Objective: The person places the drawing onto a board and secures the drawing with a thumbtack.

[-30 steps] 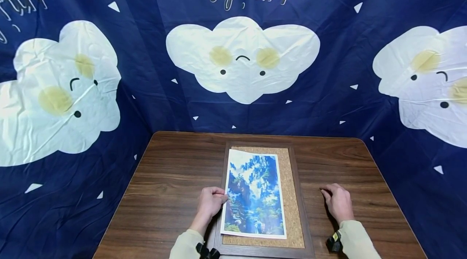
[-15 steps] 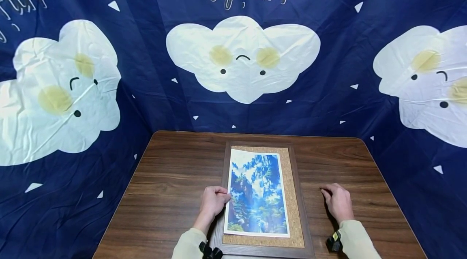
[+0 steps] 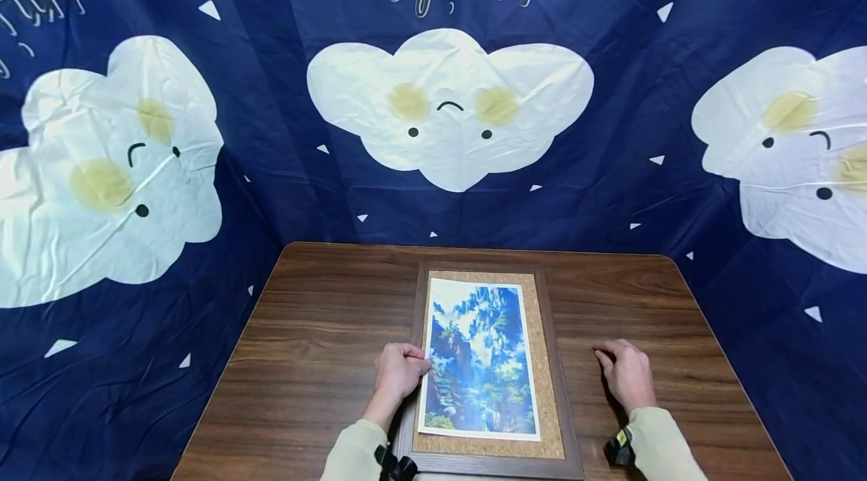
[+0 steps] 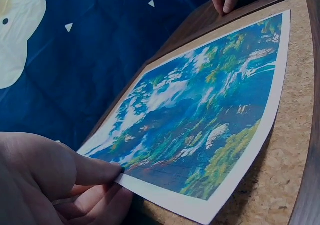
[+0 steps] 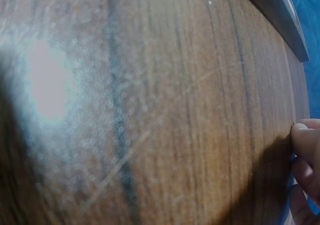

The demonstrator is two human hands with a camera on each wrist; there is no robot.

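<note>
My left hand (image 3: 401, 372) pinches the left long edge of a printed landscape picture (image 3: 482, 360), a white-bordered sheet of blue mountains and water. The left wrist view shows the thumb (image 4: 102, 171) on top and curled fingers under the sheet's border. The print lies over a cork board (image 3: 550, 391) with a dark wooden frame, and its near corner lifts off the cork. My right hand (image 3: 628, 374) is right of the board, low over the table, fingers bent and thumb near the index fingertip. Whether something tiny sits between those fingertips (image 5: 300, 130) is too small to tell.
The board's frame (image 3: 567, 421) lies on a brown wood-grain table (image 3: 318, 315). Blue cloth (image 3: 271, 127) printed with white clouds encloses the table's back and both sides. Each wrist carries a small black camera (image 3: 395, 466).
My left hand has slid the picture slightly to the right and a little away from me over the cork, bringing it nearer the board's middle. The right hand has stayed in place.
</note>
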